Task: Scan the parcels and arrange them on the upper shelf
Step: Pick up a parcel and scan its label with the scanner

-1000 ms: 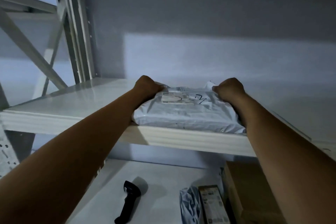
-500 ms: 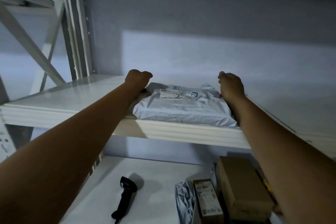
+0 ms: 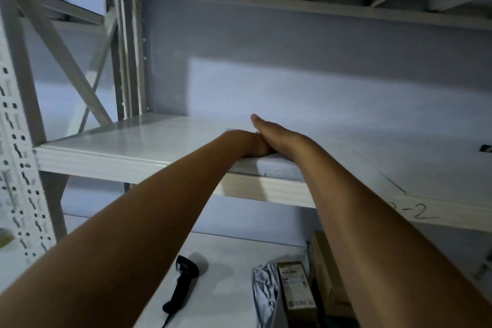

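Grey parcel (image 3: 269, 168) on upper shelf (image 3: 133, 141), mostly hidden: R grip (image 3: 277, 136) flat atop, L grip (image 3: 247, 144) curled, hold unclear; scanner (image 3: 183, 282) below.

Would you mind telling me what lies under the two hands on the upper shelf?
A flat grey parcel lies there on the upper shelf; only its front edge shows. The left hand and right hand sit on top, hiding the rest of it.
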Demonstrator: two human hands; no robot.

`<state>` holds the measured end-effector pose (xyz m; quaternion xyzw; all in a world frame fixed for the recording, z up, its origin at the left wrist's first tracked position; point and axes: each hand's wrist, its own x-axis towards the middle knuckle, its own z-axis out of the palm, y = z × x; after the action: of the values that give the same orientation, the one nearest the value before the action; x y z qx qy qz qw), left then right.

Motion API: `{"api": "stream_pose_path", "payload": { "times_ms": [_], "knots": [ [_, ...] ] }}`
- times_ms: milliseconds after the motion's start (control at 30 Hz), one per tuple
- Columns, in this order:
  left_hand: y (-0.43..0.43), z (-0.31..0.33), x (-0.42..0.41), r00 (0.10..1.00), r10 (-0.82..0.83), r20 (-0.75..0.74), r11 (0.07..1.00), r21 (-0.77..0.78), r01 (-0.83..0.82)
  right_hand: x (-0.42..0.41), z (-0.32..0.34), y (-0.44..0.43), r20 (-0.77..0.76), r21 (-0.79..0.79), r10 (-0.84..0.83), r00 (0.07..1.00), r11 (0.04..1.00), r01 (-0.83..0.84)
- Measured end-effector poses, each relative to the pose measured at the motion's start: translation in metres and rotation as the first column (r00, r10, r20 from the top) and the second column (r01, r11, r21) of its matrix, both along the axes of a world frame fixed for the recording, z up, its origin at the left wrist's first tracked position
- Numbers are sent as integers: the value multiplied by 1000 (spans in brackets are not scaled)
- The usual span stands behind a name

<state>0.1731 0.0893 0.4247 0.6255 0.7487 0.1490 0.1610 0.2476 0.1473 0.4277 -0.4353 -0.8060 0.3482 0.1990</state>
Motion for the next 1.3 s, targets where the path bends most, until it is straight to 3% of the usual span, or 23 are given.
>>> {"api": "stream_pose_path", "payload": {
  "times_ms": [67,133,200,300,500,767,833,900,967,1033,1100,1167,1233,1300],
  "knots": [
    [-1,3,-4,1000,-13,-26,998,-66,11,11,-7,11,140,-31,-40,989,999,45],
    [1,9,-10,1000,-2,6,993,-120,3,28,-2,14,337,24,-131,932,991,131],
    [5,7,-20,997,53,47,988,-151,-45,46,-1,17,432,94,-174,885,984,148],
    [17,-1,-44,989,113,92,975,-204,-92,60,-8,32,432,64,-159,888,987,145],
    [57,-29,-93,993,64,103,985,-167,-46,51,-17,46,424,96,-136,895,990,105],
    [29,-20,-77,954,271,131,952,-179,-247,52,-17,42,434,144,-233,870,971,189],
    [27,-18,-75,948,304,99,946,-151,-288,50,-18,39,434,186,-267,860,961,204],
    [25,-16,-72,945,304,-118,952,13,-305,50,-14,31,515,335,-343,786,924,184],
    [26,-10,-67,904,224,-365,959,247,-138,49,-7,23,584,506,-388,713,861,53],
    [24,4,-51,926,44,-376,962,266,63,40,5,26,567,564,-365,739,826,-25],
    [25,13,-36,975,-86,-207,972,199,128,28,13,34,492,500,-264,830,866,-21],
    [36,12,-29,986,-80,-146,985,137,100,16,6,48,429,431,-182,885,902,-23],
    [41,4,-29,982,-86,-167,996,19,90,8,-8,59,438,315,-114,892,948,-34],
    [45,-6,-33,992,-89,-87,989,-123,78,6,-21,69,498,186,-69,864,982,-28]
  ]
}}
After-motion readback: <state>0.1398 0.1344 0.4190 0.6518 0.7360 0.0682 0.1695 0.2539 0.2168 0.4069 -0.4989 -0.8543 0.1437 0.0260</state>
